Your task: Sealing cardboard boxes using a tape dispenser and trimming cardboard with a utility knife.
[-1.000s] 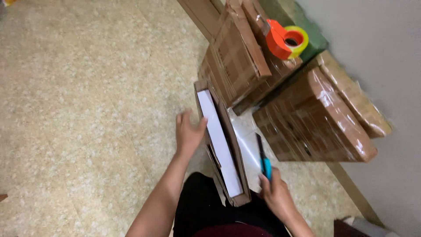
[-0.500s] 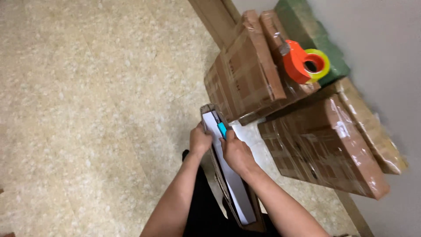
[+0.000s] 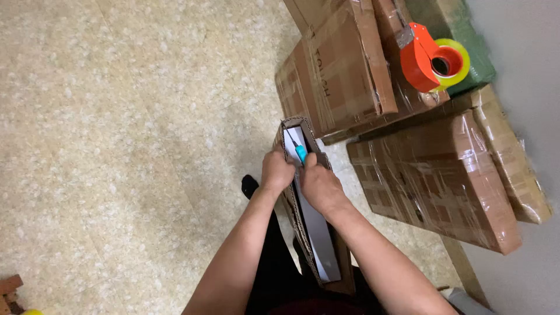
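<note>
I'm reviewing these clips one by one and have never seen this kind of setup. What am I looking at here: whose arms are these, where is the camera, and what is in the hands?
There is no machine here. The camera sits on a person's head and looks down, so the two bare arms coming up from the bottom edge are that person's own. The left hand grips the top edge of a narrow cardboard box that stands upright on the speckled floor; the box is open at the top, with a white slab inside. The right hand holds a small blue-handled tool, probably a cutter, at the open end. Beyond the hands lie several brown parcels wrapped in clear film, stacked by a grey wall. An orange tape dispenser with a yellow-rimmed roll rests on top of them.
</note>
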